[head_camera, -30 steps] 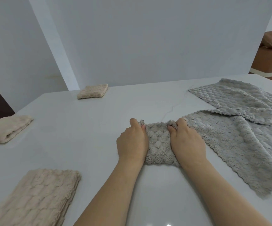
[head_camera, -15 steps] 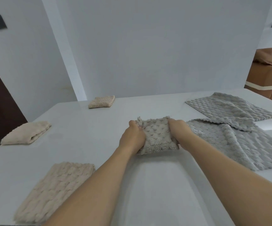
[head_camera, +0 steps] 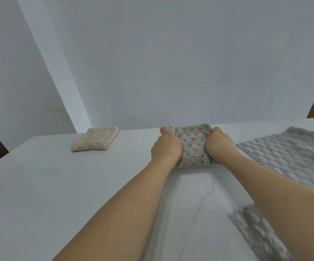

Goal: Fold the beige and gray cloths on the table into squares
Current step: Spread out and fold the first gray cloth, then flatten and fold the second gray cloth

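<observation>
both hands, left hand (head_camera: 166, 148) and right hand (head_camera: 219, 146), pinch a folded gray cloth (head_camera: 192, 146) by its sides toward the table's (head_camera: 77, 185) far edge. let go unevenly and the thick layers could spring open, spoiling the square.

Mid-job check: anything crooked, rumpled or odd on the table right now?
Nothing damaged or spilled. The left hand and right hand grip a folded gray cloth far out on the table. The folded beige cloth lies skewed to the far edge. An unfolded gray cloth on the right has a rumpled far side.
</observation>
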A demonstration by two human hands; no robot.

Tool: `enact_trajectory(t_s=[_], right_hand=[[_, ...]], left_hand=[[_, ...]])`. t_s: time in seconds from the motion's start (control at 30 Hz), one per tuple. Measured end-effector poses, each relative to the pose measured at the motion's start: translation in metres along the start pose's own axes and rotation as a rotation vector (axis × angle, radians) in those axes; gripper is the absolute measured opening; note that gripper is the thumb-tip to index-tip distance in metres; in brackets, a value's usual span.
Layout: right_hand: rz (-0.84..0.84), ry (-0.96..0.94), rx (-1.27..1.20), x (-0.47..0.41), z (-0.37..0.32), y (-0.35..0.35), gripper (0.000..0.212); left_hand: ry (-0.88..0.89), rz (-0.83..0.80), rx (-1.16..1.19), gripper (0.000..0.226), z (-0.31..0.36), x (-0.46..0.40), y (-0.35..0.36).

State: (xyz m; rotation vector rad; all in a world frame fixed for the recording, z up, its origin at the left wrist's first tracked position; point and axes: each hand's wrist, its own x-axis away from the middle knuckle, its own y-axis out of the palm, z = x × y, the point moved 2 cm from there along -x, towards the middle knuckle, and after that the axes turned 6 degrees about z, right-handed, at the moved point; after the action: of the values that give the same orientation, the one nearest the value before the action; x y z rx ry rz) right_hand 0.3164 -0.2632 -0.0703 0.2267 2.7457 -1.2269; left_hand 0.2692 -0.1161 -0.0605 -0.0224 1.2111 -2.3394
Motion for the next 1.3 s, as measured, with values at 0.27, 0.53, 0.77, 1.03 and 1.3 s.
enact_trajectory(t_s=[0.27, 0.53, 0.77, 1.03, 1.3], right_hand=[[0.045, -0.079, 0.266, -0.112, 0.015, 0.018, 0.008], [0.112, -0.164, 0.359, -0.128, 0.038, 0.045, 0.010], [0.137, -0.048, 0.051, -0.123, 0.038, 0.016, 0.029], [-0.357, -0.240, 0.126, -0.021, 0.047, -0.075, 0.025], [-0.704, -0.202, 0.486, 0.110, 0.071, -0.132, 0.038]], left_hand=[[0.020, 0.005, -0.204, 0.022, 0.039, -0.101, 0.070], [-0.030, 0.198, -0.340, 0.042, 0.008, -0.113, 0.109], [-0.316, 0.020, -0.157, 0.054, 0.014, -0.117, 0.088], [-0.003, -0.389, 0.108, 0.052, 0.040, 0.043, 0.047], [0.172, -0.570, -0.096, 0.021, 0.043, 0.179, 0.005]])
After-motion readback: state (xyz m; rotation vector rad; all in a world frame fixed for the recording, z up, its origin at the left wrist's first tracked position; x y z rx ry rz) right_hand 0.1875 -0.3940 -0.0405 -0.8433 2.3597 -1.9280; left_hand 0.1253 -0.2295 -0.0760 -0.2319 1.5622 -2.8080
